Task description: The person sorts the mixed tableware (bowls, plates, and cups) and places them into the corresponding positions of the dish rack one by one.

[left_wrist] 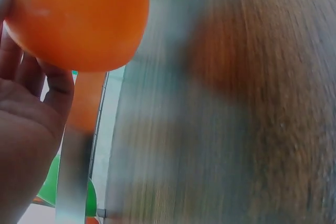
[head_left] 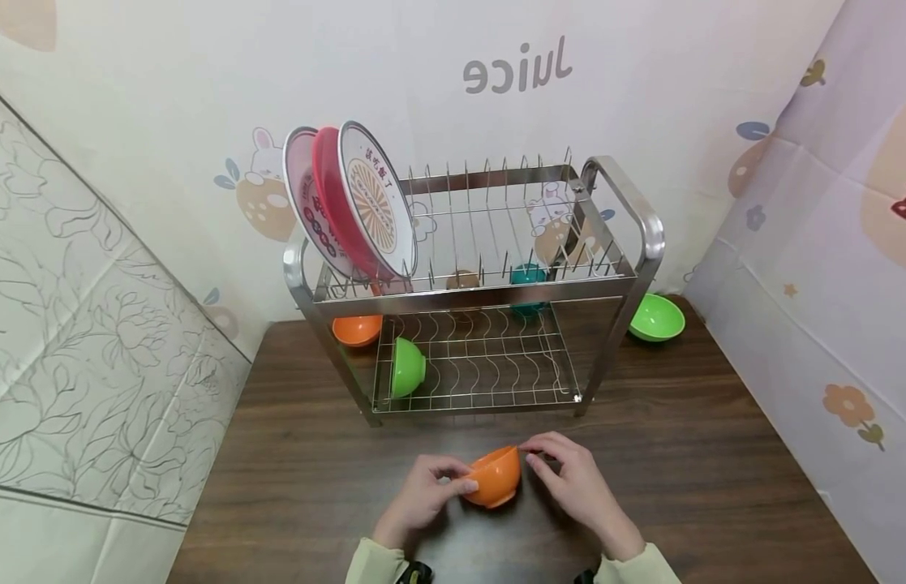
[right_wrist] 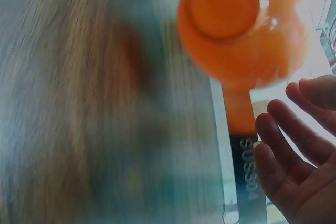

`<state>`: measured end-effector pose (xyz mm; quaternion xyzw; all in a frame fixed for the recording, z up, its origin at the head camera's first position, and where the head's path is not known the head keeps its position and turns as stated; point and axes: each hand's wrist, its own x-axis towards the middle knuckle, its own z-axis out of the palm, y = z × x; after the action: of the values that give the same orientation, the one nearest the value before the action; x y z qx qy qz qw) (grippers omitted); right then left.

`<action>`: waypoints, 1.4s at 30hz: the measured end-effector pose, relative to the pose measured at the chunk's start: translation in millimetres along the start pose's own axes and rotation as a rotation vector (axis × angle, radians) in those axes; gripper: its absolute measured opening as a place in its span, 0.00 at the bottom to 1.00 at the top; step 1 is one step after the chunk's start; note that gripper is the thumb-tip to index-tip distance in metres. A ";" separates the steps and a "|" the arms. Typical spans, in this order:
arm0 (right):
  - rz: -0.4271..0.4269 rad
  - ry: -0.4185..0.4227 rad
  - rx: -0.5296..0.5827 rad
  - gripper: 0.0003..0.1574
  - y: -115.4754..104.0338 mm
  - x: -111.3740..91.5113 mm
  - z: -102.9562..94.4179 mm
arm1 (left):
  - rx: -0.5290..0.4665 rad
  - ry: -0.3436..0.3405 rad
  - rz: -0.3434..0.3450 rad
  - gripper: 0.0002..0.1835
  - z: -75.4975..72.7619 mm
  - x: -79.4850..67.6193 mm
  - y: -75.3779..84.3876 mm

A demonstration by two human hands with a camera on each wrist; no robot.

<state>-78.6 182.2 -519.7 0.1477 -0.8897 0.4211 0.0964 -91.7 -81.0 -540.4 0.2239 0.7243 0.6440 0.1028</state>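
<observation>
An orange bowl [head_left: 494,478], tilted to one side, is held just above the wooden table in front of the dish rack. My left hand [head_left: 428,491] pinches its left rim, thumb outside; in the left wrist view the bowl [left_wrist: 84,22] hides part of the fingers. Close by the opposite rim is my right hand [head_left: 569,480], its fingers loosely bent. The right wrist view shows those fingers [right_wrist: 294,135] spread beside the bowl [right_wrist: 236,30], holding nothing; whether a fingertip touches the rim I cannot tell.
A two-tier metal dish rack [head_left: 474,298] stands behind the hands. Plates [head_left: 375,199] lean upright at its upper left. A green bowl [head_left: 407,368] sits on edge in the lower tier. Around the rack are an orange bowl [head_left: 356,330], a teal bowl [head_left: 528,276] and another green bowl [head_left: 657,318].
</observation>
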 end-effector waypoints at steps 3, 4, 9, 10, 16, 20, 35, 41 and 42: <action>0.017 0.012 -0.034 0.11 6.6 -2.8 -2.6 | -0.069 0.051 -0.014 0.07 -2.1 1.5 1.2; 0.019 0.016 -0.044 0.12 8.8 -3.8 -3.4 | -0.094 0.071 -0.024 0.07 -3.0 2.1 1.9; 0.040 0.031 -0.087 0.11 20.2 -8.6 -7.8 | -0.190 0.172 -0.079 0.09 -7.2 5.2 6.3; 0.045 0.036 -0.096 0.11 22.6 -9.5 -9.3 | -0.194 0.195 -0.088 0.09 -7.6 5.9 6.7; 0.071 0.074 -0.166 0.09 39.1 -13.6 -25.2 | -0.241 0.306 -0.120 0.12 -7.5 11.3 13.1; 0.100 0.099 -0.201 0.09 48.4 -14.6 -39.9 | -0.342 0.334 -0.139 0.15 -6.8 13.7 17.3; 0.144 0.109 -0.203 0.09 57.7 -17.5 -44.0 | -0.326 0.466 -0.116 0.16 -19.2 26.9 29.4; 0.122 0.112 -0.198 0.09 57.0 -17.0 -37.6 | -0.291 0.564 -0.091 0.15 -28.1 35.8 35.4; 0.122 0.106 -0.195 0.08 56.8 -16.8 -36.3 | -0.287 0.577 -0.093 0.15 -29.6 37.3 36.2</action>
<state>-80.6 247.7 -542.9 0.0609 -0.9275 0.3446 0.1313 -130.5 -87.7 -495.2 -0.0178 0.6348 0.7711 -0.0468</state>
